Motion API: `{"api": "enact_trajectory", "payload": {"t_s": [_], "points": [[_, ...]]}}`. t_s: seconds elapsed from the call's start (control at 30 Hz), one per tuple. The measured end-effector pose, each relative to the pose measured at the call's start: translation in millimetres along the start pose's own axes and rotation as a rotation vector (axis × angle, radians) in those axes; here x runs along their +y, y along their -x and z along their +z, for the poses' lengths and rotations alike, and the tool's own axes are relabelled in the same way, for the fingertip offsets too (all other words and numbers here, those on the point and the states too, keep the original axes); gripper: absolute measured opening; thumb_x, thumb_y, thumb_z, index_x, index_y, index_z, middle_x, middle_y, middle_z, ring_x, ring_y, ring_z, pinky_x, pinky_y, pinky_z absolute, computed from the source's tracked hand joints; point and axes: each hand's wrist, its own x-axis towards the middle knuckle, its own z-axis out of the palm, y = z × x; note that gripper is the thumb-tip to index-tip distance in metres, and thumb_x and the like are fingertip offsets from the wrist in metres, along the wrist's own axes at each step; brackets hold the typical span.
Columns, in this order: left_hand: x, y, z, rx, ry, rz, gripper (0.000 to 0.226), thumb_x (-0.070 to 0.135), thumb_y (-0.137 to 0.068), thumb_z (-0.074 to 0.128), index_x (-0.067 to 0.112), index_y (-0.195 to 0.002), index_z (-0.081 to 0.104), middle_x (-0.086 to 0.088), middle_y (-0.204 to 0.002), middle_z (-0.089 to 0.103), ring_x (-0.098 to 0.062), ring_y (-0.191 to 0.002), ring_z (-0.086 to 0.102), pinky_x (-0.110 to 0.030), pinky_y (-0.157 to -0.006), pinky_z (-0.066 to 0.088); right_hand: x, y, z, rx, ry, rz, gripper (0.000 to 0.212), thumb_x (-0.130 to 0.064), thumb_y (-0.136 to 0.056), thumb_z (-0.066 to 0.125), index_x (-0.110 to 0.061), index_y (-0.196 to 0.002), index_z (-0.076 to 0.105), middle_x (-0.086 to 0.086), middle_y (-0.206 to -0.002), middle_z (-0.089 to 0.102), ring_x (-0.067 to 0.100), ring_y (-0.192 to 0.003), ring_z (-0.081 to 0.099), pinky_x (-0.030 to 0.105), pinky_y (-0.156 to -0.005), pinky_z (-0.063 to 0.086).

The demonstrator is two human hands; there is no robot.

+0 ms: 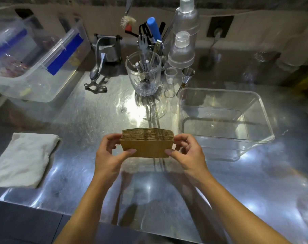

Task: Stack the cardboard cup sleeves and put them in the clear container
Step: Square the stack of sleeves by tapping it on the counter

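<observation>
A thick stack of brown cardboard cup sleeves (147,144) stands on edge, held just above the steel counter at the centre. My left hand (110,152) grips its left end, thumb on the front face. My right hand (186,151) grips the right end the same way. The clear container (266,120), a rectangular plastic tub with nothing inside, sits on the counter to the right of the stack, a short gap from my right hand.
A folded white cloth (24,159) lies at the left. Behind the stack stand a glass tumbler of utensils (143,74), small cups (170,76), a jigger (187,74) and plastic bottles (182,50). A large lidded plastic bin (43,71) sits at the back left.
</observation>
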Motion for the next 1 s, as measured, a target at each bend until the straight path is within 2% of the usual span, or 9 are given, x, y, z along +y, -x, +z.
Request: {"api": "enact_trajectory", "payload": {"t_s": [0.1,0.2,0.33,0.4,0.5,0.6,0.7,0.83,1.0], "points": [[29,-3,3,-0.008,0.079,0.051,0.045,0.029,-0.047,0.083,0.04,-0.082,0.056,0.002,-0.087,0.063,-0.014,-0.085,0.058,-0.051,-0.084,0.046,-31,4,-9,0.005,-0.042,-0.062,0.035,-0.007,-0.068,0.074,-0.032,-0.081,0.054,-0.004,-0.084,0.065,0.009,-0.074,0.058,0.034,-0.077,0.049],[61,-11,22,-0.047,0.139,0.116,0.042,0.031,-0.047,0.082,0.039,-0.078,0.055,-0.005,-0.083,0.06,-0.026,-0.085,0.056,-0.066,-0.086,0.044,-61,-2,-28,0.039,-0.104,-0.133,0.035,0.001,-0.069,0.071,-0.026,-0.08,0.051,-0.002,-0.077,0.062,0.005,-0.064,0.054,0.022,-0.067,0.049],[100,-29,72,-0.092,0.185,0.176,0.04,0.029,-0.049,0.082,0.041,-0.076,0.054,-0.007,-0.083,0.059,-0.029,-0.081,0.058,-0.06,-0.079,0.049,-89,-17,-65,0.165,-0.188,-0.13,0.034,0.006,-0.071,0.066,-0.021,-0.081,0.049,0.003,-0.078,0.061,0.007,-0.063,0.057,0.013,-0.059,0.047],[111,-39,101,-0.14,0.193,0.175,0.039,0.026,-0.054,0.081,0.037,-0.077,0.052,-0.01,-0.087,0.06,-0.031,-0.08,0.06,-0.055,-0.076,0.051,-98,-26,-86,0.22,-0.194,-0.094,0.031,0.005,-0.075,0.063,-0.021,-0.081,0.047,0.003,-0.076,0.061,-0.003,-0.053,0.057,0.008,-0.046,0.042],[113,-52,145,-0.184,0.154,0.135,0.037,0.02,-0.063,0.078,0.029,-0.081,0.047,-0.006,-0.088,0.06,-0.021,-0.078,0.06,-0.038,-0.071,0.054,-97,-43,-116,0.301,-0.162,0.001,0.027,-0.003,-0.078,0.064,-0.023,-0.08,0.046,-0.001,-0.066,0.056,-0.003,-0.037,0.045,0.012,-0.034,0.032],[99,-65,184,-0.247,0.122,0.01,0.037,0.011,-0.07,0.076,0.024,-0.084,0.044,-0.011,-0.09,0.06,-0.024,-0.081,0.06,-0.031,-0.07,0.05,-82,-63,-140,0.36,-0.195,0.142,0.023,-0.003,-0.08,0.062,-0.018,-0.082,0.045,0.002,-0.061,0.047,0.002,-0.03,0.034,0.014,-0.031,0.024],[78,-74,210,-0.283,0.024,-0.158,0.035,0.016,-0.073,0.074,0.023,-0.088,0.043,-0.012,-0.099,0.063,-0.022,-0.087,0.064,-0.031,-0.073,0.052,-61,-81,-156,0.367,-0.178,0.336,0.019,0.0,-0.08,0.06,-0.01,-0.087,0.046,0.003,-0.06,0.045,0.003,-0.027,0.033,0.014,-0.027,0.023],[53,-81,228,-0.278,-0.084,-0.312,0.039,0.02,-0.075,0.073,0.015,-0.102,0.045,-0.012,-0.108,0.062,-0.025,-0.094,0.063,-0.044,-0.088,0.052,-38,-104,-160,0.389,-0.116,0.495,0.018,0.001,-0.081,0.057,-0.013,-0.072,0.05,0.003,-0.061,0.049,0.003,-0.023,0.033,0.01,-0.026,0.021],[41,-90,238,-0.236,-0.137,-0.409,0.043,0.023,-0.077,0.071,0.012,-0.109,0.045,-0.011,-0.109,0.061,-0.024,-0.096,0.061,-0.045,-0.087,0.052,-25,-124,-157,0.423,-0.02,0.573,0.011,-0.004,-0.083,0.057,-0.005,-0.094,0.058,0.003,-0.064,0.055,0.006,-0.03,0.039,0.01,-0.028,0.025]]}}
